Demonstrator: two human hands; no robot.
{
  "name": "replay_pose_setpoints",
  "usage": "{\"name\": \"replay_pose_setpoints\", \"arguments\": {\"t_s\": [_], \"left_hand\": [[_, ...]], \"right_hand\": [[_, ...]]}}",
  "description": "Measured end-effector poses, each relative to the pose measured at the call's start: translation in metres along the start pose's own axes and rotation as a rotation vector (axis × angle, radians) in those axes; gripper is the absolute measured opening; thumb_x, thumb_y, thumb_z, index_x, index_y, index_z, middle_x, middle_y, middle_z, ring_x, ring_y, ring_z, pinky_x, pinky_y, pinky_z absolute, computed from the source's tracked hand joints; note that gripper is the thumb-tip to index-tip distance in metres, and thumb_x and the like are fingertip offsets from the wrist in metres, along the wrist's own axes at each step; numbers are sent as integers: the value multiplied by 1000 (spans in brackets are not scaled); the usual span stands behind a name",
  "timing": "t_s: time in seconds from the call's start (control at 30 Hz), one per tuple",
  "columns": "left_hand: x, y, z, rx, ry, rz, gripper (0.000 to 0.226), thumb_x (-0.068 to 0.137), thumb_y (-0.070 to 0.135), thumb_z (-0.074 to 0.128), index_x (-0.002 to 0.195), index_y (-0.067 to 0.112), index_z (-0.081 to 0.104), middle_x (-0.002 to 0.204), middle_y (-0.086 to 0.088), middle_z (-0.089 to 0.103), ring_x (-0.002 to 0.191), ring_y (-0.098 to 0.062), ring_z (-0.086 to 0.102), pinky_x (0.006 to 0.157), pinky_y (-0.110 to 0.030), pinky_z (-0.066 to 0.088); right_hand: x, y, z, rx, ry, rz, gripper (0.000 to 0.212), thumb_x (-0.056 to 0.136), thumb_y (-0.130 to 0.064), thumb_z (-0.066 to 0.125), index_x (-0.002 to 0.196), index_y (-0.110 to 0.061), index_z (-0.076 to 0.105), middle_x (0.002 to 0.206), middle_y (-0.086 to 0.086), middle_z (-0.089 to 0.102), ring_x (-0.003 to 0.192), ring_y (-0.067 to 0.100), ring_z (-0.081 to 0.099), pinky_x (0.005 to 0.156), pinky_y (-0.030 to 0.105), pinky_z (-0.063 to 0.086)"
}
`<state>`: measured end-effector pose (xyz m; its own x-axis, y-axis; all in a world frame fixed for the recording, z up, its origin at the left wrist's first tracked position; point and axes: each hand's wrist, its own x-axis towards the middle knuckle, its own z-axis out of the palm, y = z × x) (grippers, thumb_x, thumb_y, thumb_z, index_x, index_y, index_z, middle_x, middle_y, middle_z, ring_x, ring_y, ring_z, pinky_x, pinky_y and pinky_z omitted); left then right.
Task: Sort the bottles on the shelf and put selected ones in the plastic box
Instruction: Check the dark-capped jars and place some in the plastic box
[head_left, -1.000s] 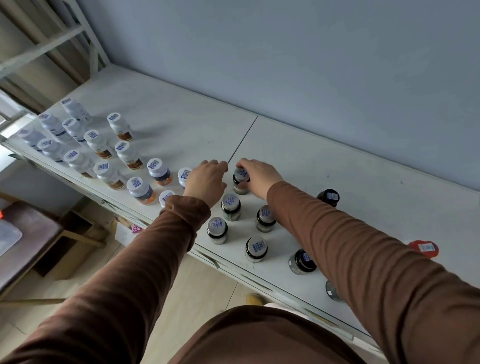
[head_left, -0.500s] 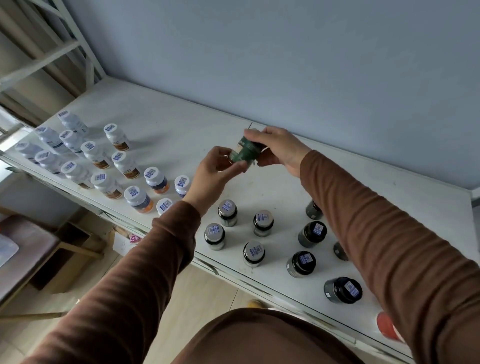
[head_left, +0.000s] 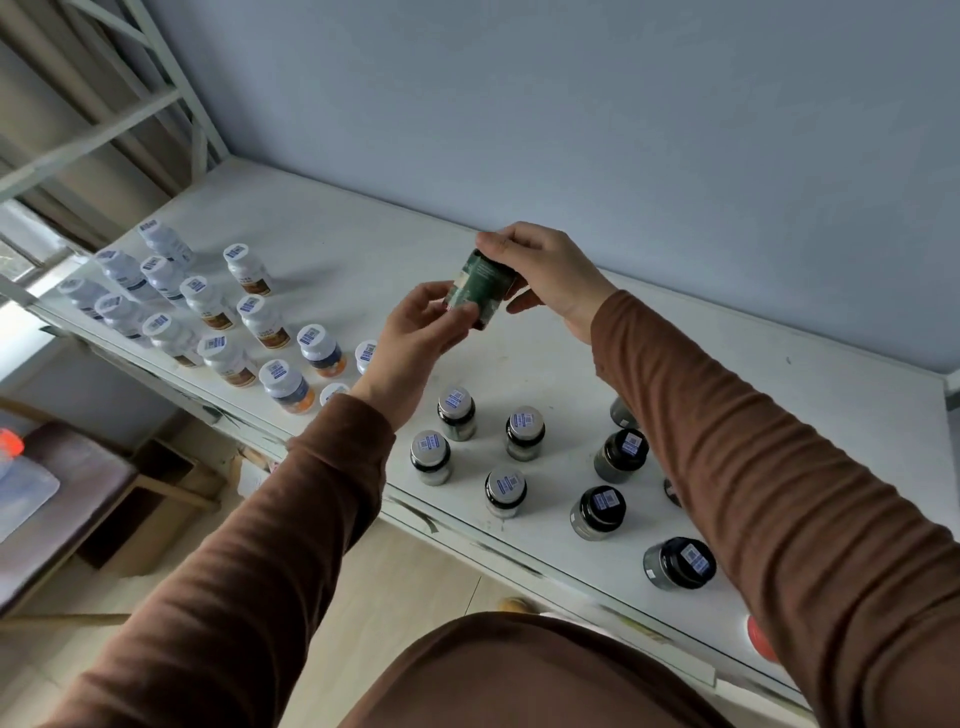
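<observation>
You've got a green bottle tilted above the shelf, fingers of both your left hand and right hand pinching it; label's too blurry to read.

One head-worn camera gives the only view, looking forward and steeply down from above the white shelf, close enough that both brown sleeves fill the lower frame. It faces the blue-grey wall behind the shelf's far edge, with the near edge running diagonally from upper left to lower right and the floor visible beneath it. The wide lens bends the scene, taking in the shelf's left end and its frame.
</observation>
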<state>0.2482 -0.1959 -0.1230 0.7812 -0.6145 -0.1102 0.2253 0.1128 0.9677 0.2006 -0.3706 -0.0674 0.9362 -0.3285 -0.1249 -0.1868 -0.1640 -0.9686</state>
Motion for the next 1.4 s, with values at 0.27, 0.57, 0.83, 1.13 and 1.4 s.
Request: {"name": "replay_pose_setpoints", "arguments": {"t_s": [0.27,0.57,0.83,1.13,1.4], "left_hand": [[-38,7,-17,573,321,323,51,73,23,85,114,22,57,108,1,67,98,-16,65,89,-36,55],[-125,19,-114,654,563,343,53,74,25,84,119,24,54,114,2,64,105,-17,62,95,-40,52],[-244,34,-276,1011,644,89,55,76,24,82,126,18,60,120,-3,60,112,-20,57,98,-37,47],[-328,37,-423,1292,633,-136,49,80,38,76,124,20,60,119,-4,63,109,-25,56,92,-38,48],[-327,44,-545,1391,654,-353,37,84,38,70,114,20,57,113,-2,60,110,-27,55,85,-40,49]], "right_hand": [[-9,0,35,187,-127,-75,38,85,-25,75,117,-8,63,112,11,70,102,20,69,83,32,59],[-27,-34,167,114,-323,-124,29,81,-22,79,103,-8,65,103,15,71,85,23,67,73,35,57],[-61,-49,345,-157,-400,-247,44,65,-44,82,95,-20,62,95,1,71,88,21,67,86,50,57],[-82,-54,508,-282,-487,-295,38,69,-41,82,94,-21,62,93,-3,70,86,16,66,90,50,53],[-30,-63,638,-378,-583,-299,36,77,-36,81,105,-21,62,101,-8,69,93,12,66,89,38,55]]}}
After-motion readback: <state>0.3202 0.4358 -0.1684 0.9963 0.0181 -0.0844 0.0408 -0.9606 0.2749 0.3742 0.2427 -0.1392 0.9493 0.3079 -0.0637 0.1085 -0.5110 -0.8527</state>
